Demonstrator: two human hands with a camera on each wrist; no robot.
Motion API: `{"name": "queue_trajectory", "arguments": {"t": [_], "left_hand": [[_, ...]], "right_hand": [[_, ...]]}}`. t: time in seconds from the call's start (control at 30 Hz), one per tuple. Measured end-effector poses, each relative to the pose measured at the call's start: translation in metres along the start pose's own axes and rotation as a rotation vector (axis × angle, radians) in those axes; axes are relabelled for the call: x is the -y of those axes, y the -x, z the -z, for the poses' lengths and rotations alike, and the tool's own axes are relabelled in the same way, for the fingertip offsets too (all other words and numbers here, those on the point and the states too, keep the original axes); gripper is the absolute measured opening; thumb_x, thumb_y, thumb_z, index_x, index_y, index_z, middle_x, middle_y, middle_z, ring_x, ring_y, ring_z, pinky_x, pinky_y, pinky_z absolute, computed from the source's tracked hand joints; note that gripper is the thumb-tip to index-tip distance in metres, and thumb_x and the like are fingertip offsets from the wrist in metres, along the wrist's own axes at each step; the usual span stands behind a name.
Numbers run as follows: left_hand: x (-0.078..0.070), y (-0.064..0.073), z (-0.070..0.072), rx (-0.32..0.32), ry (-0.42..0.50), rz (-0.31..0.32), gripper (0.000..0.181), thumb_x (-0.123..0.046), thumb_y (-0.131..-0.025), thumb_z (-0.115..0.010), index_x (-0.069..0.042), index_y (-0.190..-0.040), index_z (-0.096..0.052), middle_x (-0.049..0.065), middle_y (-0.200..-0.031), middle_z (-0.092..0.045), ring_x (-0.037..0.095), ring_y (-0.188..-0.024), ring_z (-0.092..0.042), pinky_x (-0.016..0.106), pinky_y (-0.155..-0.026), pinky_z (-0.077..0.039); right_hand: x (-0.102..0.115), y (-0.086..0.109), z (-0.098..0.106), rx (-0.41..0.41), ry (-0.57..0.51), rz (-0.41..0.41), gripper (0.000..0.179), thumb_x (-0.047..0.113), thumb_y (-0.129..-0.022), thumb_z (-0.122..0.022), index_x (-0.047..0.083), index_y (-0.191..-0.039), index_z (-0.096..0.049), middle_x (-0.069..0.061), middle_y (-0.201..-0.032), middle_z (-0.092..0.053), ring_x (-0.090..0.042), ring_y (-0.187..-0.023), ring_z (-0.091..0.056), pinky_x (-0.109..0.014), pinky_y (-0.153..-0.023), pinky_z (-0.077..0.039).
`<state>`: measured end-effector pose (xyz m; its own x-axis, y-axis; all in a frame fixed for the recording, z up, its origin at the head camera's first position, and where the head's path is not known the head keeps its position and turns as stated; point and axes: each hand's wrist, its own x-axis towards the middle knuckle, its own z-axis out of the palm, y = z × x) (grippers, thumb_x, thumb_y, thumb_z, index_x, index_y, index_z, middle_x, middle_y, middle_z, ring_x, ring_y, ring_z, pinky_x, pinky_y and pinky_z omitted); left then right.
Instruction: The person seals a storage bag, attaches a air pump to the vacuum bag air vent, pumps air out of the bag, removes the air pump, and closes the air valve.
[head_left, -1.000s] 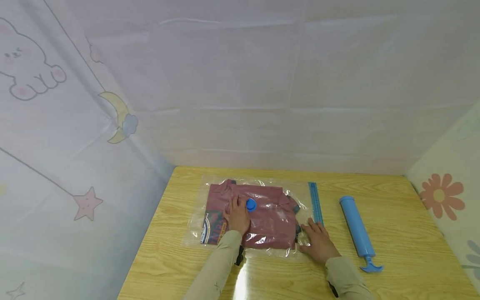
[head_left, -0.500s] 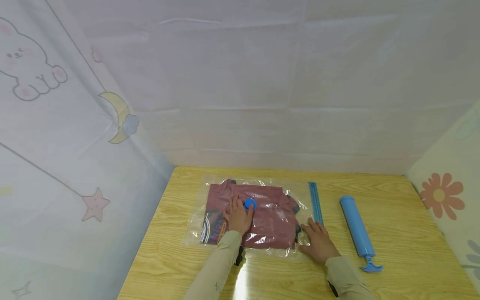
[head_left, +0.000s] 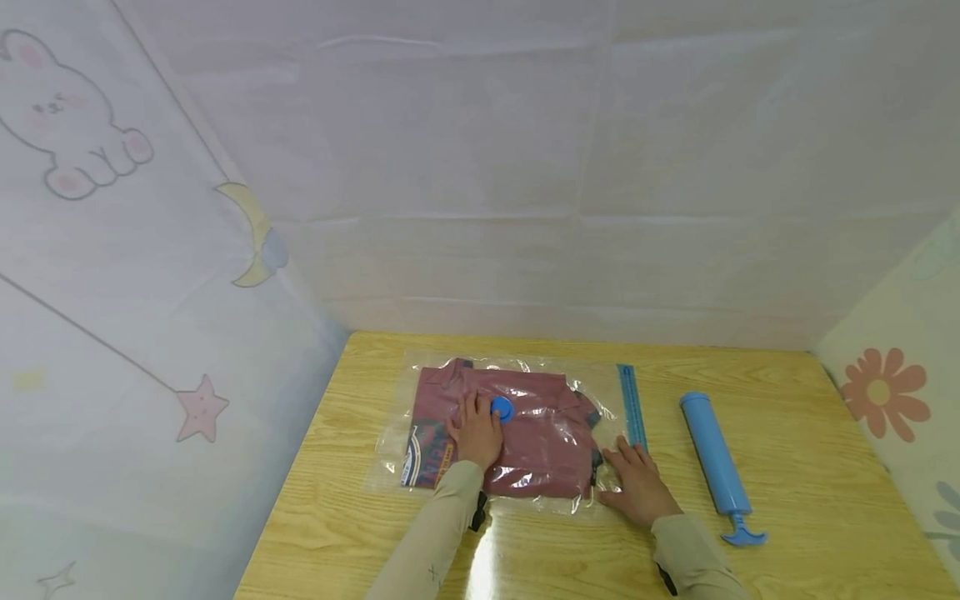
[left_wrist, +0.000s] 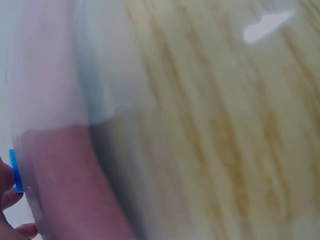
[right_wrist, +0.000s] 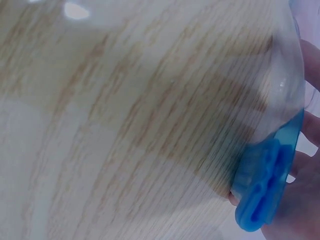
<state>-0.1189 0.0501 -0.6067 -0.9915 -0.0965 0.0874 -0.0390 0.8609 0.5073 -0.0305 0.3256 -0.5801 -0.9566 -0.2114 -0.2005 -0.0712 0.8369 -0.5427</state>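
A clear vacuum storage bag [head_left: 609, 400] lies flat on the table with a folded maroon garment [head_left: 536, 454] inside. My left hand [head_left: 478, 437] rests on the bag, its fingers right beside the round blue valve [head_left: 502, 408]. In the left wrist view, fingertips [left_wrist: 6, 177] show at the edge next to the blue valve. My right hand [head_left: 637, 487] rests with spread fingers on the bag's near right corner, at the lower end of the blue zip strip [head_left: 632, 404]. The right wrist view shows a blue zip slider [right_wrist: 264, 185] close in front of that hand.
A blue hand pump [head_left: 716, 454] lies on the wooden table [head_left: 322, 500] to the right of the bag, its handle towards me. A pale fabric wall [head_left: 480, 275] stands behind the table, with printed cloth on both sides.
My left thumb came out against the blue valve, then drew back a little to its left. The right hand, bag and pump stay in place. The printed cloth on the left shifts rightward.
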Motion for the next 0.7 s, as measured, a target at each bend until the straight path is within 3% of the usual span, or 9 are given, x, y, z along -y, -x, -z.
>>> {"name": "queue_trajectory", "arguments": {"t": [0.2,0.43,0.7], "left_hand": [[-0.0034,-0.0007,0.0022,-0.005,0.015,0.014,0.032,-0.027,-0.095,-0.054,-0.010,-0.122,-0.056,0.014,-0.147,-0.041,0.040,-0.144,-0.027,0.075,-0.103,-0.018],[-0.0062,-0.0025,0.0014,0.007,0.039,0.058,0.063,-0.049,-0.086,-0.067,-0.006,-0.129,-0.050,0.015,-0.149,-0.038,0.041,-0.145,-0.023,0.073,-0.106,-0.015],[-0.0105,-0.0025,0.0032,-0.002,-0.019,0.061,0.060,-0.044,-0.087,-0.068,-0.005,-0.129,-0.051,0.015,-0.147,-0.039,0.041,-0.144,-0.026,0.074,-0.103,-0.021]], "right_hand": [[-0.0010,-0.0015,-0.0004,0.006,0.000,-0.006,0.076,0.032,-0.077,-0.079,-0.002,-0.137,-0.048,-0.033,-0.151,-0.027,-0.059,-0.136,-0.019,-0.070,-0.104,-0.030],[-0.0022,-0.0017,-0.0013,0.007,-0.007,-0.011,0.077,0.033,-0.077,-0.079,-0.001,-0.138,-0.048,-0.032,-0.152,-0.026,-0.058,-0.137,-0.017,-0.070,-0.105,-0.028],[-0.0022,-0.0017,-0.0019,-0.009,-0.004,0.000,0.076,0.031,-0.077,-0.079,-0.001,-0.138,-0.049,-0.032,-0.151,-0.028,-0.059,-0.136,-0.018,-0.070,-0.105,-0.028]]}}
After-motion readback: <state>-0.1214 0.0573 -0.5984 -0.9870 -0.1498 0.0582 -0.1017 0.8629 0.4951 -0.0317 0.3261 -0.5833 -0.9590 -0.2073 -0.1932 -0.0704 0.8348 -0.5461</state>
